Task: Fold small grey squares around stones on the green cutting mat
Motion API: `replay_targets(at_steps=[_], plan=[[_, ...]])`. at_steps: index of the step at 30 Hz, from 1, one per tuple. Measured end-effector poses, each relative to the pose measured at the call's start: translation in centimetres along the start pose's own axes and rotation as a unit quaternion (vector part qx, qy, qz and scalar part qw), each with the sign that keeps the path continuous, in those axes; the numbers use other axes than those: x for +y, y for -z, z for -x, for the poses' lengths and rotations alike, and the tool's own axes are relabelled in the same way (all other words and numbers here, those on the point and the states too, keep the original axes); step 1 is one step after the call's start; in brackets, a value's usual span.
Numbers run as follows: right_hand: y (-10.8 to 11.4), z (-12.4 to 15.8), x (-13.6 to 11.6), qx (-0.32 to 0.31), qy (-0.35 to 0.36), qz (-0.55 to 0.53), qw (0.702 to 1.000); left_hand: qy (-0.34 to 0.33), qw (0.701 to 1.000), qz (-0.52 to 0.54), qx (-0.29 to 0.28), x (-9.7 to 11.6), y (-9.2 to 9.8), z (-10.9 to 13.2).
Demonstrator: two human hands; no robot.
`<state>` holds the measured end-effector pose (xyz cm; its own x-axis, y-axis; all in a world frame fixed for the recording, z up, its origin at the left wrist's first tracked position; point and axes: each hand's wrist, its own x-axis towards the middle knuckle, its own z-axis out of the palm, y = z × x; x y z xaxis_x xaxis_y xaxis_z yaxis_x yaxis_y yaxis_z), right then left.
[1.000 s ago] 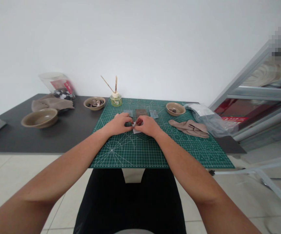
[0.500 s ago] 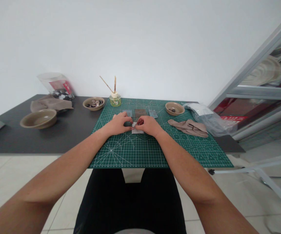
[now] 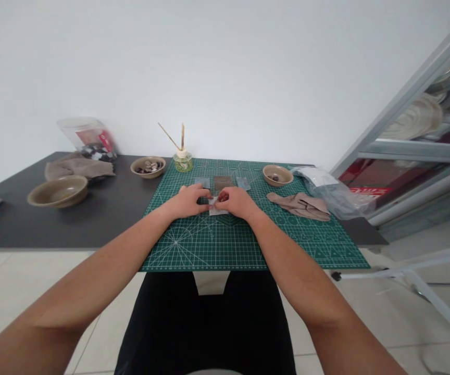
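A small whitish square sheet (image 3: 219, 212) lies on the green cutting mat (image 3: 217, 250) between my hands. My left hand (image 3: 191, 202) curls at the sheet's left side, thumb and forefinger tips at its edge. Over the sheet's upper part, the fingers of my right hand (image 3: 238, 202) are pinched together; what they hold is too small and covered to make out. Just beyond lie a brown square (image 3: 222, 182), a blue-grey square (image 3: 202, 182) to its left and another bluish piece (image 3: 242, 182) to its right.
Left are a bowl of dark and tan pieces (image 3: 149, 167), a larger bowl (image 3: 59, 191), a cloth (image 3: 78, 166) and a clear bag (image 3: 86, 138). A reed diffuser (image 3: 183, 160) stands behind. Right are a bowl (image 3: 277, 176), a crumpled cloth (image 3: 300, 205) and a plastic bag (image 3: 332, 192).
The whole view has shifted slightly, so everything sits a little further left. Both hands stay at the whitish sheet, with only a slight shift of the fingers.
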<state>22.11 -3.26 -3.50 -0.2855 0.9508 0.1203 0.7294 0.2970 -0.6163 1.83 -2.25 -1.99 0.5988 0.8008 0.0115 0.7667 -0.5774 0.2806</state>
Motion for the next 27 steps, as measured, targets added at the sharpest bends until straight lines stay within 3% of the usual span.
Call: replay_targets(at_steps=[5, 10, 18, 27], plan=[[0.2, 0.0, -0.5, 0.025, 0.000, 0.051, 0.998, 0.008, 1.000, 0.011, -0.004, -0.1, 0.0, 0.0], [0.3, 0.1, -0.4, -0.011, 0.039, 0.025, 0.999, 0.011, 1.000, 0.021, -0.006, -0.2, 0.0, -0.1], [0.8, 0.2, -0.2, -0.001, -0.005, 0.053, 0.999, 0.012, 1.000, 0.013, -0.012, -0.1, 0.1, -0.1], [-0.1, -0.1, 0.7, 0.032, 0.102, 0.054, 0.993, 0.016, 1.000, 0.013, -0.010, -0.2, 0.1, -0.1]])
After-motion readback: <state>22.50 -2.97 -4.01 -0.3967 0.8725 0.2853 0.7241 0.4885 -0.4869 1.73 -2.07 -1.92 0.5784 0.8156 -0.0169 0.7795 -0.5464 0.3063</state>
